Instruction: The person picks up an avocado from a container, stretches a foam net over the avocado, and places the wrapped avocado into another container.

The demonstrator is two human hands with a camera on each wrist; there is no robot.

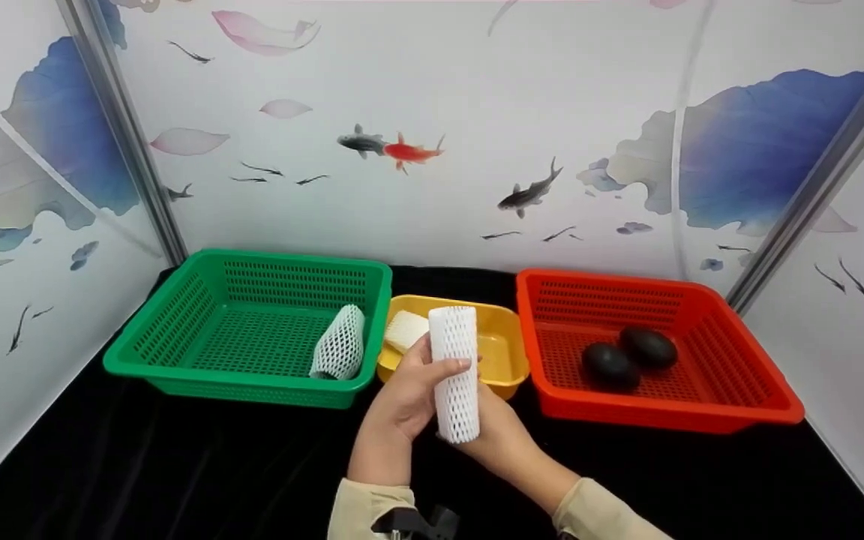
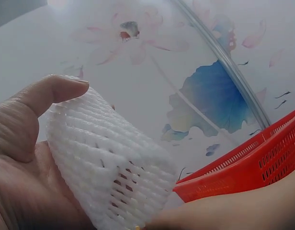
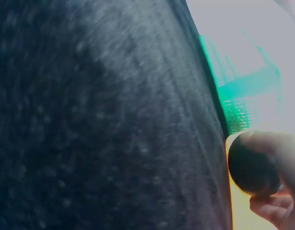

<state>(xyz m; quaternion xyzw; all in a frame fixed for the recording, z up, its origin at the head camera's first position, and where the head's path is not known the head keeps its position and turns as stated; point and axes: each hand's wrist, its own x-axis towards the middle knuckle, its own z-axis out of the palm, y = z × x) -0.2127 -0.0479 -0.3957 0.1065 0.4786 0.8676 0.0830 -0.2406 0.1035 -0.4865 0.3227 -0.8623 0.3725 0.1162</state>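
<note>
Resting inside left grip (image 1: 406, 390), foam net (image 1: 458, 397)

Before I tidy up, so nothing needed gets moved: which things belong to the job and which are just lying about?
Likely the job:
white net sleeve in left hand
black oval in right hand
green basket, yellow basin, red basket

Just surroundings:
printed walls
black cloth

The left hand (image 1: 408, 394) and right hand (image 1: 496, 431) grip close together, forearms (image 1: 535, 469) angled inward, right fingers (image 3: 269, 210) curled.
</note>
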